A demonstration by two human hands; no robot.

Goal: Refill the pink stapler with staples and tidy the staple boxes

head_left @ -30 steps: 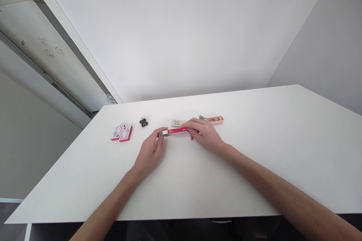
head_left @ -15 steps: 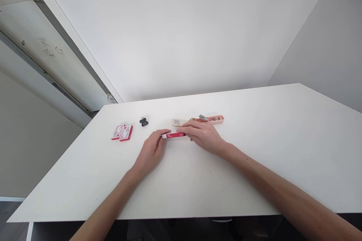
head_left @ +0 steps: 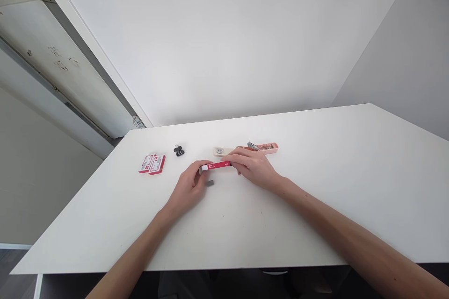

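Between both hands is a small red-and-white cardboard box (head_left: pixel 218 165), held just above the white table with its long red side facing me. My left hand (head_left: pixel 189 184) pinches the left end, where a pale end flap shows. Fingers of my right hand (head_left: pixel 254 167) close over the right end and hide part of it. Below the left fingertips, a short dark-grey piece (head_left: pixel 210 183) shows against the table; it looks like a strip of staples. Behind my right hand lies an open pink case (head_left: pixel 270 148) with small metallic items in it.
Two similar red-and-white boxes (head_left: pixel 156 164) lie overlapping on the left. Near them is a small black object with a metal tip (head_left: pixel 178 150). A cream lid-like piece (head_left: pixel 220 151) adjoins the case. The white table (head_left: pixel 315 149) meets a wall behind.
The dark-grey piece now shows below my left fingertips, where only faint marks were before. The box has risen slightly and its left end has turned more into view. Both hands keep their hold.
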